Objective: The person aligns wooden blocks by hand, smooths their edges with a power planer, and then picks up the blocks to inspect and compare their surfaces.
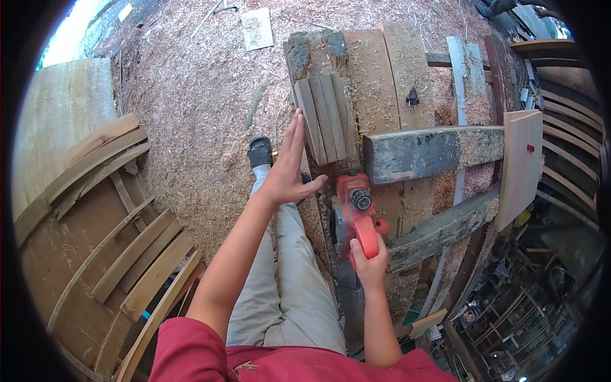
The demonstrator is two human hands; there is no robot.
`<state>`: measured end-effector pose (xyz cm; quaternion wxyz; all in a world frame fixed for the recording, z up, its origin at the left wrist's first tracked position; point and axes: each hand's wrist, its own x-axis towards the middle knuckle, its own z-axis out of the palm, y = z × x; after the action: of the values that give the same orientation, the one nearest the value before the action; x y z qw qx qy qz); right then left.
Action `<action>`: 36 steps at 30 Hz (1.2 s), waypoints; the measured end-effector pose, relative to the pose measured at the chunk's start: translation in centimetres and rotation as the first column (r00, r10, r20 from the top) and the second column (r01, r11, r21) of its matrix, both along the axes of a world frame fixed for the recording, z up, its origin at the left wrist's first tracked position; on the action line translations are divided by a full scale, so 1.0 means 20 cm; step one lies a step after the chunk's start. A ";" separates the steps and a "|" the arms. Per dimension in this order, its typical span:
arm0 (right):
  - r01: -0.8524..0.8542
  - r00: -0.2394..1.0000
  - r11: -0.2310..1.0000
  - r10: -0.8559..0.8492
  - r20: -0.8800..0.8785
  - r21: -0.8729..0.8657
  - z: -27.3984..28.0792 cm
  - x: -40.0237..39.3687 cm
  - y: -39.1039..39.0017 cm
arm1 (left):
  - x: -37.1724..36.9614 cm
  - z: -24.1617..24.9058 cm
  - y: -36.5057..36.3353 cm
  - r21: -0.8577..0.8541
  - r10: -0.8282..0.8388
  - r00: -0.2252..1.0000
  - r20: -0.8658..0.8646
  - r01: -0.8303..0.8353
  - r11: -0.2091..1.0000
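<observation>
A red electric hand planer (358, 213) with a black front knob rests low on the workbench (372, 67), close behind a bundle of wooden strips. My right hand (370, 260) is wrapped round its rear handle. The wooden strips (321, 114) lie side by side, pointing away from me. Along their left side, my left hand (289, 167) is held with straight fingers and the thumb spread toward the planer. Its fingertips overlap the edge of the strips in this view, and nothing is in the hand.
Right of the planer, a thick weathered beam (433, 153) and a second beam (445, 226) cross the bench. A pale board (520, 169) leans at their ends. A black plug (412, 97) lies on the bench. Curved wood pieces (137, 261) are stacked left; shavings cover the floor (191, 102).
</observation>
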<state>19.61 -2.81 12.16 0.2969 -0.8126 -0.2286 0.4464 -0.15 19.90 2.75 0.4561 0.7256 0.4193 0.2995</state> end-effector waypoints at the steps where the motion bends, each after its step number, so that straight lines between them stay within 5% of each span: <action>1: 0.027 0.997 0.998 -0.031 -0.069 -0.055 -0.01 0.00 -0.01 | 0.01 -0.03 0.01 0.004 -0.018 1.000 -0.023 0.018 1.000; 4: 0.104 0.975 0.991 -0.118 -0.190 -0.083 0.03 0.00 0.02 | 0.06 -0.11 0.00 0.001 0.039 0.997 -0.061 -0.039 0.999; 11: 0.006 0.999 1.000 -0.007 -0.050 -0.020 -0.05 0.03 -0.05 | 0.18 -0.23 -0.02 0.061 0.179 0.983 -0.034 -0.176 0.982; 16: 0.157 0.968 0.980 -0.177 -0.179 -0.120 0.08 -0.01 -0.02 | 0.17 -0.23 -0.03 0.042 0.157 0.986 0.051 -0.160 0.986; 22: 0.098 0.986 0.994 -0.102 -0.133 -0.041 0.03 0.00 -0.20 | -0.03 -0.15 -0.03 0.059 0.092 0.989 0.117 -0.099 0.993; 29: 0.101 0.992 0.994 -0.096 -0.087 0.049 0.01 0.00 -0.20 | -0.02 0.29 0.21 0.344 0.063 0.966 -0.252 0.028 0.939; 31: 0.140 0.985 0.989 -0.135 -0.108 0.044 -0.01 -0.01 -0.20 | 0.07 0.42 0.25 0.360 0.051 0.874 -0.482 0.145 0.921; 36: 0.170 0.982 0.984 -0.164 -0.096 0.051 -0.03 -0.03 -0.21 | 0.26 0.48 0.35 0.265 -0.055 0.710 -0.702 0.332 0.905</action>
<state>18.97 -6.96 11.65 0.3674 -0.7984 -0.1587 0.4499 4.98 26.93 12.35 0.1539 0.8973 0.4121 0.0364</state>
